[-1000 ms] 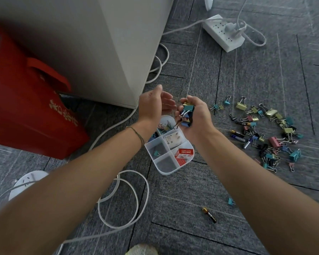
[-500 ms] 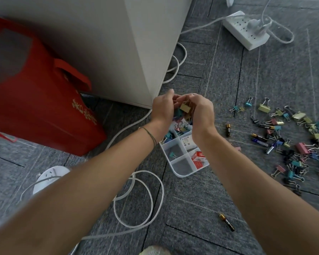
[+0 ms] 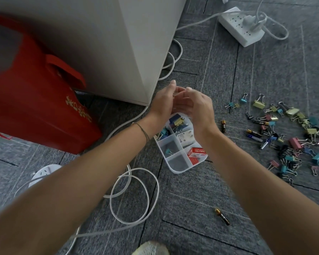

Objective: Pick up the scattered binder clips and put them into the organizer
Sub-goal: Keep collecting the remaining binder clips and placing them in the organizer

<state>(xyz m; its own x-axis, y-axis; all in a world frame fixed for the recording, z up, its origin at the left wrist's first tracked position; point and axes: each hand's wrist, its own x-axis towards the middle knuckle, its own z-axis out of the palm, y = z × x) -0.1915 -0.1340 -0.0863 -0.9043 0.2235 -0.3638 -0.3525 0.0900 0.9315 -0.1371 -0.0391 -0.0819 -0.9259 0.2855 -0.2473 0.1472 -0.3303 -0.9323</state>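
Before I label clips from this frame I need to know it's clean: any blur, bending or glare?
Head view: wide-angle bending shows, the cabinet edges lean and the forearms balloon at the bottom; both hands are slightly soft; the binder clips on the carpet read clearly by colour; light is even, with no harsh glare on the clear organizer.

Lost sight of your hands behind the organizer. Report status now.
Left hand and right hand cupped over organizer, nothing visibly gripped. Clips in its far compartments. Big pile of binder clips on carpet, batteries mixed in.
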